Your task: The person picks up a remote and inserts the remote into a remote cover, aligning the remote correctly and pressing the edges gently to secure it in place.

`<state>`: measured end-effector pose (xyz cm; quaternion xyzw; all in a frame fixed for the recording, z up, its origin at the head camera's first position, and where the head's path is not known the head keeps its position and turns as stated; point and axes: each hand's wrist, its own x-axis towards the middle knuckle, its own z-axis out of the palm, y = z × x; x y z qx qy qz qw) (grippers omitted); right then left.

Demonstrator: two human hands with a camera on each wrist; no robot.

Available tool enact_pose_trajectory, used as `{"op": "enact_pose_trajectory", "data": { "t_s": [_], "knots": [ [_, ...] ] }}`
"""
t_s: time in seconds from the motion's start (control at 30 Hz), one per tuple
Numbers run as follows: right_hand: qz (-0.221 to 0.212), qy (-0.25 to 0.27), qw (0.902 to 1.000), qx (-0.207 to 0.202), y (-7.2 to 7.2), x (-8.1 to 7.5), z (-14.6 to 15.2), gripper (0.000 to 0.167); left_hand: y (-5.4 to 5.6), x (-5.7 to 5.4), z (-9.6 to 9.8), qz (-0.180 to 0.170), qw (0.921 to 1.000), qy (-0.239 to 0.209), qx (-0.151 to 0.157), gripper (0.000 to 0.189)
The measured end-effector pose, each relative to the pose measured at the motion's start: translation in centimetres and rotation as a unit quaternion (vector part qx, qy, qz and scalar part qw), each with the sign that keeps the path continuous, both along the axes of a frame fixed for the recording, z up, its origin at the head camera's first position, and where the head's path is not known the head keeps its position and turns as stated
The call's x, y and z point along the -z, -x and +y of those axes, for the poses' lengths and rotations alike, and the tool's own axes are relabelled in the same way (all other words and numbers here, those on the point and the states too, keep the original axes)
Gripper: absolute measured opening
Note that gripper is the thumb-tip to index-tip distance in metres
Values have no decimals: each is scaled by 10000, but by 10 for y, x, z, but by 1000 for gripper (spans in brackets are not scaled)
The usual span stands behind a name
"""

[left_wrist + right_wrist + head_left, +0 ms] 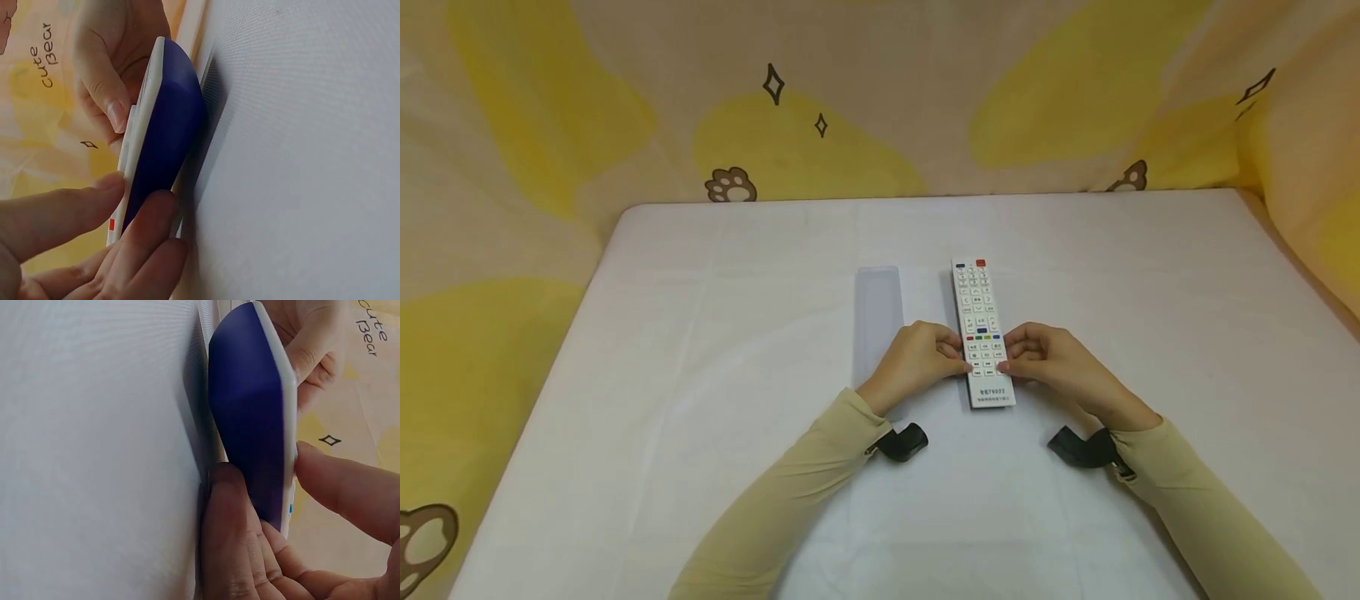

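A white remote control point(983, 321) with a dark blue underside point(165, 119) is held just off the white table between both hands. On its left edge, my left hand point(917, 357) pinches it, thumb on the button face and fingers against the blue side. My right hand point(1056, 362) grips the opposite edge in the same way, its thumb point(344, 487) on the white rim. Left of the remote lies a clear plastic sleeve or tray point(878, 308), its near part hidden behind the left hand and wrist.
The white tabletop point(700, 333) spreads around the hands. Behind it and along both sides hangs a yellow and beige patterned cloth point(850, 100). Black straps with small devices point(904, 442) sit at both wrists, over beige sleeves.
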<state>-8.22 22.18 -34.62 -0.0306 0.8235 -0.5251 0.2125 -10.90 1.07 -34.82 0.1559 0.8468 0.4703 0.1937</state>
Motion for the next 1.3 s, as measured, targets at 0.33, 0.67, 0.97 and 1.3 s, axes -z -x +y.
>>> {"op": "enact_pose_trajectory", "data": {
  "t_s": [0.33, 0.67, 0.97, 1.3],
  "knots": [
    [96, 314, 9994, 146, -1, 1, 0, 37, 1, -1, -1, 90, 9999, 29, -59, 29],
    [229, 569, 9976, 318, -1, 3, 1, 35, 3, 0, -2, 78, 9999, -83, -41, 27],
    [249, 824, 9956, 362, -1, 5, 2, 35, 4, 1, -3, 149, 9998, -159, 11, 27],
    [197, 1243, 9906, 533, -3, 3, 1, 38, 4, -3, -4, 330, 9989, -111, 308, 26]
  ]
}}
